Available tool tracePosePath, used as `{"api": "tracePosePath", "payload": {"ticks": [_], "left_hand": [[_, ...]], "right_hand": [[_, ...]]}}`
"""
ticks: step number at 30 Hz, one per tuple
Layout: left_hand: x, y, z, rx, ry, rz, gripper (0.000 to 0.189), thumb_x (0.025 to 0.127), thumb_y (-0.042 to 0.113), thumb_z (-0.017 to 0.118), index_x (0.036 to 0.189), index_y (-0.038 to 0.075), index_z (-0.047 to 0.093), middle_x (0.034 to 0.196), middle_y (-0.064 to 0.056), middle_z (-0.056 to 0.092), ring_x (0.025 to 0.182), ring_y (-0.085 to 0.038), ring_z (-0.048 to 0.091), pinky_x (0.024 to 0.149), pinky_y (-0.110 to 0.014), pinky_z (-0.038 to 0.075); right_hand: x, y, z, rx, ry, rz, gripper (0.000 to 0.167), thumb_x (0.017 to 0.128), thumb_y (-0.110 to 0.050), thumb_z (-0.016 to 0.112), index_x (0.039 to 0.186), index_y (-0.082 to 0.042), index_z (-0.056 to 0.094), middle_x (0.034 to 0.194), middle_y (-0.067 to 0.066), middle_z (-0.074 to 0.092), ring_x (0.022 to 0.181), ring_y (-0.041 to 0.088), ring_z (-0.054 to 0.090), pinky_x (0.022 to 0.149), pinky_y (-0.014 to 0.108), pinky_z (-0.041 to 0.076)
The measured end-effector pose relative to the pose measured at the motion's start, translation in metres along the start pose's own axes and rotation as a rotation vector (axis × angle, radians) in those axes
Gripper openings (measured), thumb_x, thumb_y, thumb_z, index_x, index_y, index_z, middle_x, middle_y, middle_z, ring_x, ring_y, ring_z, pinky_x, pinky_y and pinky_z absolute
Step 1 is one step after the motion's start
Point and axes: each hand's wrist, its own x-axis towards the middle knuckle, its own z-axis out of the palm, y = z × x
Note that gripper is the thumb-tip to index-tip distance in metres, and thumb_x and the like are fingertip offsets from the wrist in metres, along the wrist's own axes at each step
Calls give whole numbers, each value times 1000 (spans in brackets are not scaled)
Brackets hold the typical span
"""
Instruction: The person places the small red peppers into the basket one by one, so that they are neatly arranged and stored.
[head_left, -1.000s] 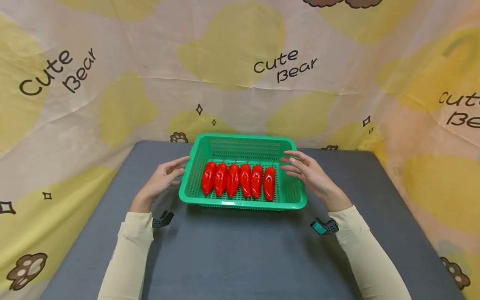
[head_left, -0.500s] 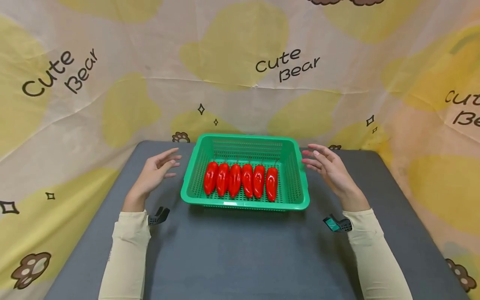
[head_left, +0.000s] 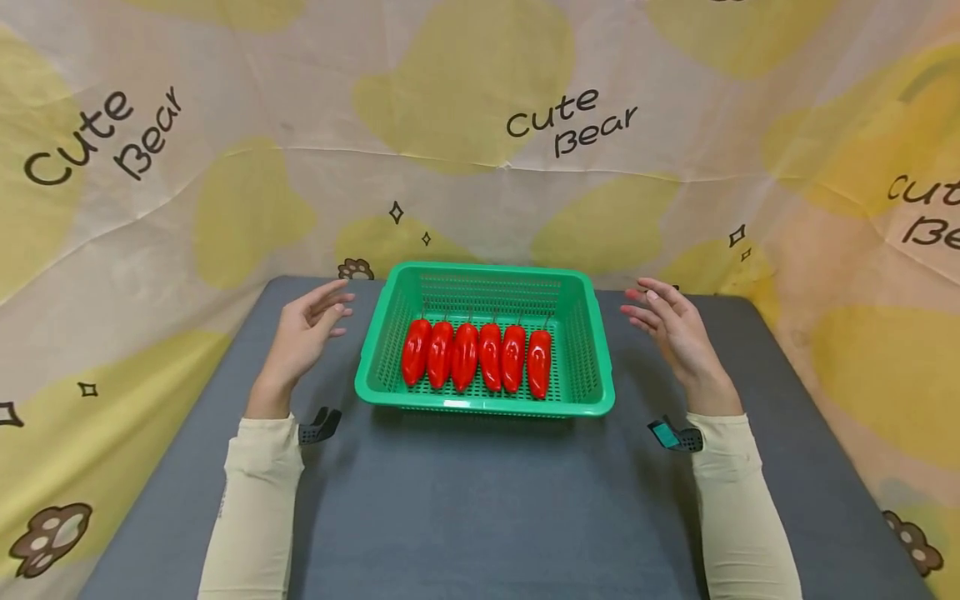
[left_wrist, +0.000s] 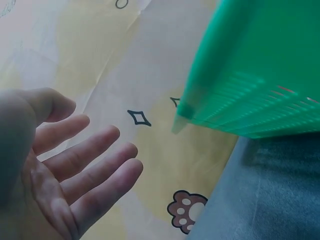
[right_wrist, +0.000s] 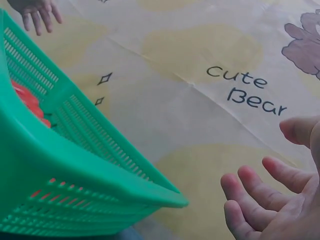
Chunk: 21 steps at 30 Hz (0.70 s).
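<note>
A green slatted plastic basket [head_left: 592,350] [left_wrist: 250,65] [right_wrist: 75,165] stands on the grey table [head_left: 480,500], with several glossy red peppers [head_left: 477,357] lined up side by side inside it. My left hand [head_left: 303,329] [left_wrist: 60,170] hovers a little left of the basket's left wall, fingers straight and spread, holding nothing. On the other side my right hand [head_left: 675,325] [right_wrist: 272,205] is apart from the right wall, fingers relaxed and empty. Neither hand touches the basket.
A yellow and cream "Cute Bear" cloth [head_left: 480,125] hangs behind and beside the table. Cream sleeves cover both forearms, each with a small wrist clip [head_left: 318,427] [head_left: 671,435]. Bare grey table surface lies in front of the basket.
Both hands have drawn away from the basket's sides, the left one leftward and the right one rightward. The basket and peppers stay where they were.
</note>
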Motion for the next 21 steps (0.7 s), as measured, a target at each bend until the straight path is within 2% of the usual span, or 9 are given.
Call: {"api": "tracePosePath", "payload": {"ticks": [3,10,16,19,21], "left_hand": [[-3,-3,1,13,14,4,47,108,25,46,154,16,45,144,-23,57,111,1,63,84,-15,56],[-5,-6,1,47,30,8,46,108,25,47,153,15,47,141,-23,59,108,4,63,83,-15,56],[-6,-6,5,113,37,-2,45,108,20,46,153,16,47,143,-19,59,121,-31,64,82,-13,55],[-5,-8,5,160,44,14,45,108,24,46,152,15,47,142,-19,60,120,-36,64,82,-15,55],[-4,-10,6,199,53,25,46,108,26,47,152,14,48,141,-19,61,120,-38,64,84,-24,58]], "right_hand": [[-1,3,-3,-7,15,3,24,107,-24,49,130,-20,56,120,-7,67,105,7,69,92,18,53],[-1,11,-6,-24,40,7,24,107,-25,51,129,-20,56,121,-4,65,104,6,70,91,17,53],[-4,12,-6,-101,65,-5,21,106,-25,52,127,-22,56,117,-9,67,102,3,70,91,15,53],[-6,13,-8,-143,87,-23,23,106,-26,53,128,-22,56,118,-8,65,102,2,70,90,14,53],[-6,14,-9,-171,106,-32,24,105,-27,54,129,-22,55,119,-7,64,101,1,69,89,14,53]]}}
